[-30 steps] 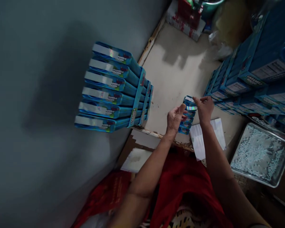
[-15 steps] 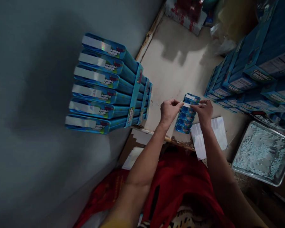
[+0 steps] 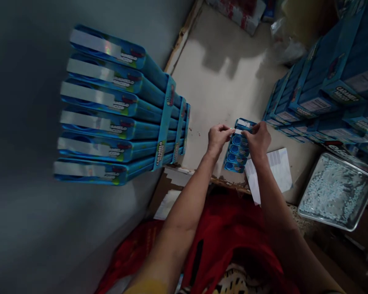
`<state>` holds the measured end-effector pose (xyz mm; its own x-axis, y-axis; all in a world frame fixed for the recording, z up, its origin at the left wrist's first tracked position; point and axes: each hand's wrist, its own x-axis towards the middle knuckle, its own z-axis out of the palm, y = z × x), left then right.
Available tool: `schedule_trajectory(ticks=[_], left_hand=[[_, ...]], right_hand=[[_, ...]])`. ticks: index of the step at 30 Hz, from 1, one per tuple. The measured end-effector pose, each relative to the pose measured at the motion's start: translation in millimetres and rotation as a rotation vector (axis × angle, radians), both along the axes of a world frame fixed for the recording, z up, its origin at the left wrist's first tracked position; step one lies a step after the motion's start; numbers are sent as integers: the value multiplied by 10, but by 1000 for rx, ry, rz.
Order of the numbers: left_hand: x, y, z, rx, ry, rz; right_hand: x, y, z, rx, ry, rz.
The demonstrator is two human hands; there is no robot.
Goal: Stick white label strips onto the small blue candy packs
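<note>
A row of small blue boxes (image 3: 236, 149) stands upright on the pale table (image 3: 216, 100). My left hand (image 3: 219, 139) pinches the left end of a white strip (image 3: 239, 132) over the second box from the far end. On the strip's right end lie the closed fingers of my right hand (image 3: 257, 138). The farthest box has a white strip across its top; the nearer ones show round blue marks. Beside my right wrist, partly under the forearm, lies a white sheet (image 3: 280, 169) with strips.
Tall banded blue boxes (image 3: 144, 114) rise at the left by the wall. More stacked blue boxes (image 3: 313, 104) fill the right. A clear tray (image 3: 337, 192) of small pale pieces sits at the lower right. Plastic bags (image 3: 286, 41) lie at the back.
The view has shifted, and the left stack looks larger and closer. My right hand's fingers have moved slightly left over the white strip. My left hand stays at its other end.
</note>
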<state>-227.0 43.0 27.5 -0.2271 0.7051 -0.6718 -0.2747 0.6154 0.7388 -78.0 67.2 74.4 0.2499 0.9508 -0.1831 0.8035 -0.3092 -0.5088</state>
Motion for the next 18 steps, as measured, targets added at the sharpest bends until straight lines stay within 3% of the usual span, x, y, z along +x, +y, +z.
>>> schedule_trajectory(ticks=[3, 6, 9, 12, 13, 15, 18], left_hand=[[64, 14, -118, -65, -222, 60], [89, 42, -194, -126, -229, 57], [69, -59, -101, -157, 97, 80], [210, -437, 184, 58, 693, 169], [339, -600, 283, 163, 816, 134], [729, -885, 411, 356, 839, -83], [1487, -975, 313, 478, 746, -544]], right_hand=[[128, 21, -79, -63, -19, -20], [196, 50, -250, -156, 162, -92], [182, -17, -395, -151, 450, -171], [302, -300, -407, -120, 715, -145], [417, -439, -392, -108, 755, -118], [769, -738, -363, -66, 691, -81], [1464, -1071, -386, 43, 300, -116]])
